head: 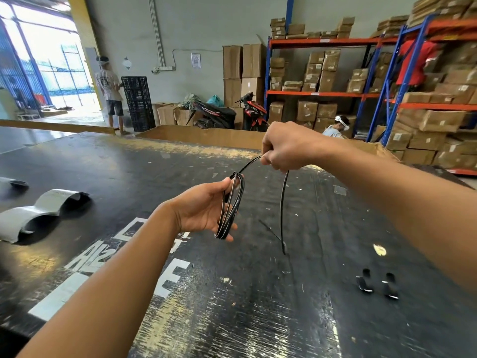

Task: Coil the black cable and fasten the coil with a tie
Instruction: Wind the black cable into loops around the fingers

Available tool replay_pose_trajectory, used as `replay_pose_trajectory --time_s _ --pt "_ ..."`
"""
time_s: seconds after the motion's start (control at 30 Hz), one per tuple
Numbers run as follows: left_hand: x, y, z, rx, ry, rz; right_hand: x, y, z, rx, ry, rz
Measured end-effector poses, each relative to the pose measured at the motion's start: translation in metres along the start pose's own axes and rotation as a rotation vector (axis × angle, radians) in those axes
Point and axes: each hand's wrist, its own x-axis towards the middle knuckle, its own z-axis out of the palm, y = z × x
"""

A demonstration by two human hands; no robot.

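A wide dark table [232, 319], scuffed and marked with white letters, fills the lower view. On its left edge lie curled grey sheets [38, 215]. Above the middle of the table, the left hand [204, 210] is palm up, thumb and fingers closed around a narrow coil of black cable [229, 210] of several loops. A strand arcs from the coil up to the right hand [286, 148], fisted around it higher and further back; the free end hangs below that fist, its tip near the tabletop. Two small black ties [376, 282] lie well apart, to the right
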Motion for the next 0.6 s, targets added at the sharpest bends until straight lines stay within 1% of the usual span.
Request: replay_pose_trajectory --time_s 0.1,0.2,0.47,0.6 --pt "0.002 0.009 0.001 -0.004 0.054 0.042 -0.008 -0.009 0.004 0.173 -0.132 0.086" --pt "0.003 0.02 0.004 -0.005 0.115 0.084 -0.016 -0.016 0.014 0.331 -0.206 0.139" --pt "0.004 0.038 0.003 -0.08 0.168 0.16 -0.031 -0.022 0.035 0.638 -0.36 0.187" --pt "0.004 0.04 0.003 -0.112 0.185 0.181 -0.039 -0.022 0.042 0.72 -0.454 0.178"
